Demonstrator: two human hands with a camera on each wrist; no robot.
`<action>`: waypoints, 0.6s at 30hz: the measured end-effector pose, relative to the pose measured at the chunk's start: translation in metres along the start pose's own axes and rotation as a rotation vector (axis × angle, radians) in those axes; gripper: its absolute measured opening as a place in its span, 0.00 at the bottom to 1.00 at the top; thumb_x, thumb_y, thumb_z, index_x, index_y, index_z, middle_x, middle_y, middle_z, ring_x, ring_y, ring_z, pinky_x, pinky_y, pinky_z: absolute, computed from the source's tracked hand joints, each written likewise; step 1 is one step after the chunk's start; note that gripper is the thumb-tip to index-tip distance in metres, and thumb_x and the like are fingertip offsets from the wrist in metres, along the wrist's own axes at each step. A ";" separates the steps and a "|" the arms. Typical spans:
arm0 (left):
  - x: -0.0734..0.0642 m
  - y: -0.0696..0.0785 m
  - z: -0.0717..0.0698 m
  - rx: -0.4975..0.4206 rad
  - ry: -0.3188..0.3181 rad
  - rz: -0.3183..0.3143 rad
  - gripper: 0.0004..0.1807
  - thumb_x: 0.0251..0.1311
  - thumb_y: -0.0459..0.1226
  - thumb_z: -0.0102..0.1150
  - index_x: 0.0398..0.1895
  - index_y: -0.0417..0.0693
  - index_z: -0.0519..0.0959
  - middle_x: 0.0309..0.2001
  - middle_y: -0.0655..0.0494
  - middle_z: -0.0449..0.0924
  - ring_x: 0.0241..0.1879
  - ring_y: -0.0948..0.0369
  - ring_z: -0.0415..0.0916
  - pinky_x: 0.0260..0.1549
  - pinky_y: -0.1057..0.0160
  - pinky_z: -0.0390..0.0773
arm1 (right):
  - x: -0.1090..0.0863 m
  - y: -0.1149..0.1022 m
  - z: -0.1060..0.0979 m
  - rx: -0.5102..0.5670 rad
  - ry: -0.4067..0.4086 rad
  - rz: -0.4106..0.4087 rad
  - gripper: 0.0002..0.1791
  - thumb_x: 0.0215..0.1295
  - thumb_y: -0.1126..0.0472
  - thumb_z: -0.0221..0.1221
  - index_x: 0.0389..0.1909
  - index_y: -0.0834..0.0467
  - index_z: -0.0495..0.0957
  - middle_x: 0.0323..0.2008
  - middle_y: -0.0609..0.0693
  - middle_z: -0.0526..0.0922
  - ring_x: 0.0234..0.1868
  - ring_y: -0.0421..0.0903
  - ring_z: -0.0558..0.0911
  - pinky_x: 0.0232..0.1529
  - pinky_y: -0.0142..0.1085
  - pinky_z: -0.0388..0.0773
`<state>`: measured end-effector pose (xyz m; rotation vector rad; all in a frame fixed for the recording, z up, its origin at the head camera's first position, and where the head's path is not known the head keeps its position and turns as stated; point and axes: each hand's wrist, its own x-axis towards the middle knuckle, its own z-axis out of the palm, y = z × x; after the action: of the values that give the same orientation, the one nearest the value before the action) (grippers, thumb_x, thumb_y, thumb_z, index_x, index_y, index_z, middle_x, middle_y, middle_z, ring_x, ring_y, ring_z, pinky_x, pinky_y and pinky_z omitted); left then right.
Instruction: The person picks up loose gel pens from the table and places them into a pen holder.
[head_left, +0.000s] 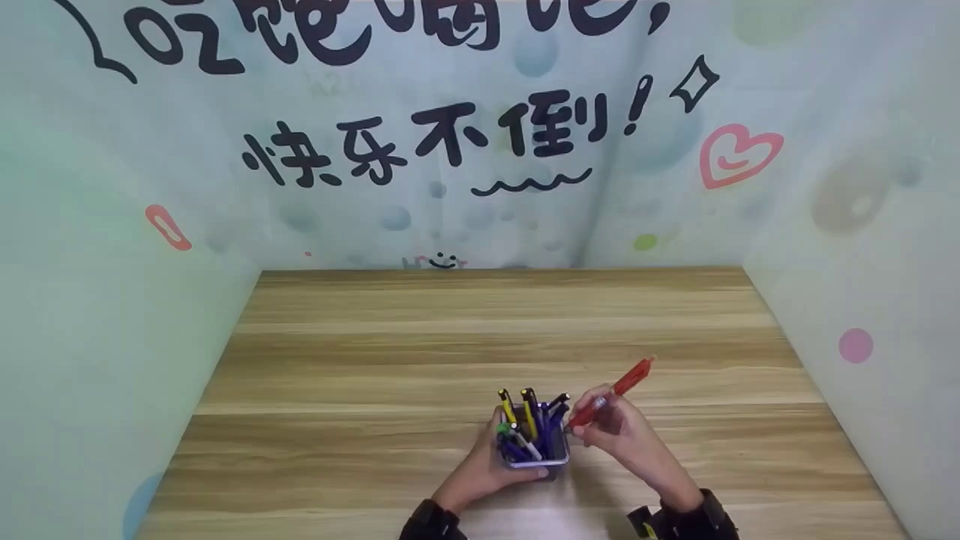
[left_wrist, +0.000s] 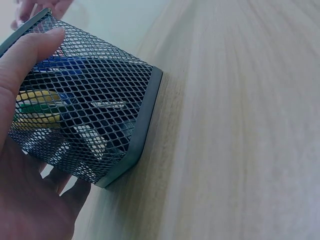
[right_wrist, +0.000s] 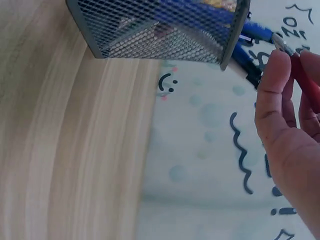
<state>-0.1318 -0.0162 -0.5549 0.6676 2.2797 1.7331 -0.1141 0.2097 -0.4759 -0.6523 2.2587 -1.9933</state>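
My left hand (head_left: pixel 491 459) grips a black mesh pen holder (left_wrist: pixel 100 85) from its left side, thumb across the near wall. Several pens and pencils stand in it, among them yellow-and-black pencils (head_left: pixel 529 416), blue pens (right_wrist: pixel 200 17) and one with a green end (head_left: pixel 503 428). Between thumb and fingers my right hand (head_left: pixel 619 427) pinches a red pen (head_left: pixel 631 376) just right of the holder. The pen slants, its narrow lower end close to the holder's rim and its other end up to the right. In the right wrist view its metal tip (right_wrist: pixel 282 44) overlaps a blue pen's end.
A wood-grain table (head_left: pixel 337 397) lies under both hands. Pale printed walls (head_left: pixel 450 225) with dark lettering enclose it at the back and on both sides. Dark bands (head_left: pixel 694 517) go round the wrists.
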 end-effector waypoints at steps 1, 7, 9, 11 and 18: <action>0.001 0.000 0.000 -0.007 -0.003 0.012 0.53 0.40 0.46 0.74 0.68 0.47 0.51 0.60 0.51 0.68 0.59 0.55 0.68 0.63 0.50 0.63 | 0.000 -0.002 0.003 -0.034 0.002 -0.024 0.13 0.56 0.73 0.58 0.41 0.73 0.68 0.34 0.57 0.78 0.33 0.37 0.79 0.31 0.28 0.78; 0.004 -0.001 0.000 -0.026 -0.006 0.053 0.47 0.40 0.46 0.74 0.63 0.53 0.57 0.57 0.55 0.71 0.57 0.60 0.70 0.62 0.59 0.63 | 0.005 -0.017 0.020 -0.232 0.044 -0.066 0.08 0.58 0.68 0.60 0.38 0.66 0.73 0.34 0.58 0.80 0.33 0.34 0.79 0.32 0.28 0.78; 0.004 0.000 -0.001 -0.020 -0.005 0.053 0.47 0.40 0.46 0.74 0.64 0.52 0.56 0.58 0.55 0.71 0.57 0.59 0.70 0.62 0.58 0.63 | 0.008 -0.021 0.024 -0.293 0.058 -0.067 0.08 0.59 0.66 0.60 0.38 0.63 0.74 0.35 0.55 0.81 0.35 0.34 0.79 0.35 0.29 0.79; 0.004 0.000 0.000 -0.018 -0.006 0.051 0.48 0.40 0.45 0.74 0.64 0.52 0.55 0.58 0.54 0.71 0.57 0.59 0.70 0.63 0.56 0.63 | 0.010 -0.024 0.027 -0.353 0.067 -0.088 0.08 0.59 0.65 0.60 0.38 0.62 0.74 0.36 0.53 0.81 0.36 0.35 0.80 0.36 0.31 0.80; 0.004 -0.001 0.000 -0.027 -0.008 0.057 0.49 0.40 0.44 0.74 0.65 0.53 0.55 0.60 0.55 0.70 0.58 0.59 0.69 0.63 0.56 0.63 | 0.018 -0.031 0.035 -0.486 0.066 -0.209 0.10 0.57 0.69 0.61 0.38 0.59 0.73 0.34 0.49 0.80 0.34 0.37 0.78 0.32 0.30 0.79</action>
<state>-0.1355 -0.0143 -0.5550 0.7402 2.2482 1.7801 -0.1105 0.1685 -0.4477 -0.8999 2.8501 -1.5516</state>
